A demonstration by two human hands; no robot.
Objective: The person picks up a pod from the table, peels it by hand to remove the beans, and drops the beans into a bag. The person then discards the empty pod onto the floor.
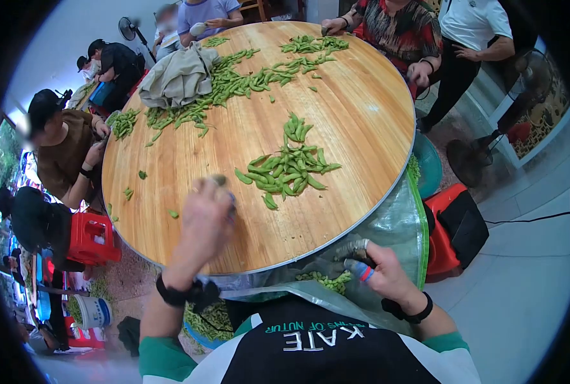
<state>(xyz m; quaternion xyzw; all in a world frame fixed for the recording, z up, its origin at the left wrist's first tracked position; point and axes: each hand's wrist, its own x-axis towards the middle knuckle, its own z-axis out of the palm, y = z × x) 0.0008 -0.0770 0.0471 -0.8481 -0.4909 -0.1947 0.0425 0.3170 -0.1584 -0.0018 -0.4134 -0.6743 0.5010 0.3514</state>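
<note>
My left hand (207,221) is over the near part of the round wooden table (361,128), left of a small heap of green soybean pods (288,169). Motion blurs its fingers, and whether they hold a pod does not show. Dark coverings are on the fingertips. My right hand (387,275) is beyond the table's near edge, above a clear plastic sheet (393,224) with a green border. Worn grey covers and a blue-and-red band wrap its fingers, which are apart with nothing visible between them. Shelled beans (329,281) lie in the sheet beside that hand.
A larger pod pile (246,83) and a grey cloth sack (179,75) occupy the table's far side. Other people sit around it, one in a brown shirt (70,150). A red stool (93,238) is left, a teal basin (427,166) right. Empty pods fill a blue basin (208,323) below.
</note>
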